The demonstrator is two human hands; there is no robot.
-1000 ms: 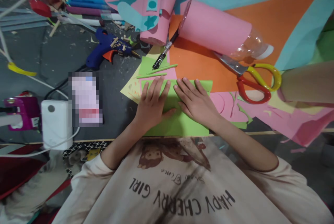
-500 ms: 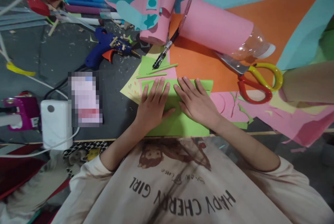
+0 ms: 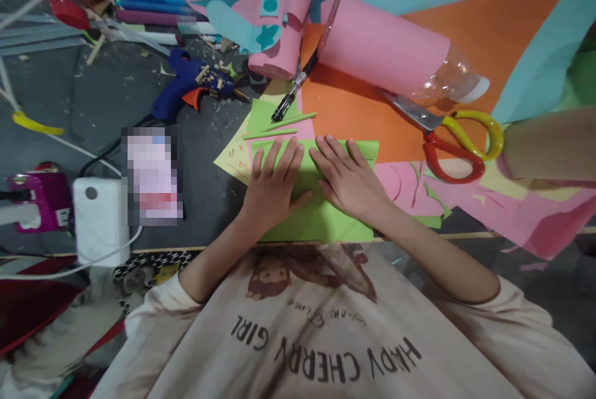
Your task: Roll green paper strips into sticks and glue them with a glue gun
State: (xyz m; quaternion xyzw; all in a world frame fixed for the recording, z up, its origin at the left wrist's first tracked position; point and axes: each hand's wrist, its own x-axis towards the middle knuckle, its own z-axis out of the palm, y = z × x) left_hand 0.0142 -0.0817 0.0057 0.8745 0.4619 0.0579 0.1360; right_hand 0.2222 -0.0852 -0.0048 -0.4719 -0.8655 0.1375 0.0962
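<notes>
A sheet of green paper (image 3: pixel 321 219) lies at the table's near edge, its far edge folded or curled over. My left hand (image 3: pixel 272 185) rests flat on its left part, fingers spread and pointing away from me. On the right part lies my right hand (image 3: pixel 349 182), also flat with fingers stretched out. Fingertips of both hands press along the far strip of the sheet. Just beyond them are two thin rolled green paper sticks (image 3: pixel 288 123) and a black pen (image 3: pixel 293 92).
Scissors (image 3: pixel 459 144) lie on orange paper (image 3: pixel 363 120) at right, beside a pink-wrapped bottle (image 3: pixel 386 45). A blue glue gun (image 3: pixel 186 85) lies at left, above a blurred-out phone (image 3: pixel 153 175) and a white power bank (image 3: pixel 100 219). Pink paper scraps (image 3: pixel 512 213) reach the near edge.
Both hands stay flat on the green paper in nearly the same place. The view has shifted very slightly; nothing was picked up or let go.
</notes>
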